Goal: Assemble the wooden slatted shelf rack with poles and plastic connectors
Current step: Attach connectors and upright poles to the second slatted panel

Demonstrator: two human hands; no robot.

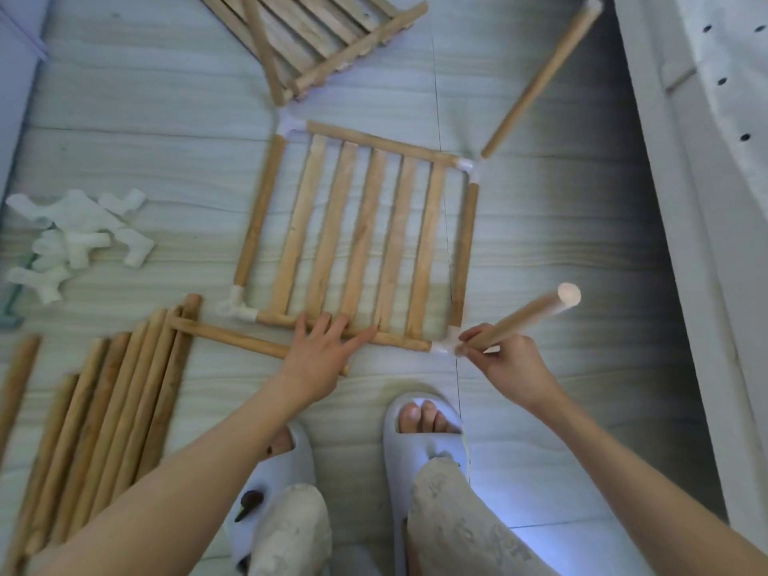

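Blur softened the white connectors heaped at left and the pole bundle, cut off at the frame's edge. Left hand pressed flat, fingers spread, on the slatted shelf on the floor; right hand pinched a pole at the near-right corner connector.

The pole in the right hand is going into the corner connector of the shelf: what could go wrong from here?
1. The right hand holds the pole tilted at the corner connector, so it may jam or seat crooked.
2. Only the flat fingers of the left hand press the shelf frame; a hard push could slide it or loosen the other corners.
3. A loose pole lies under the left wrist and could roll.
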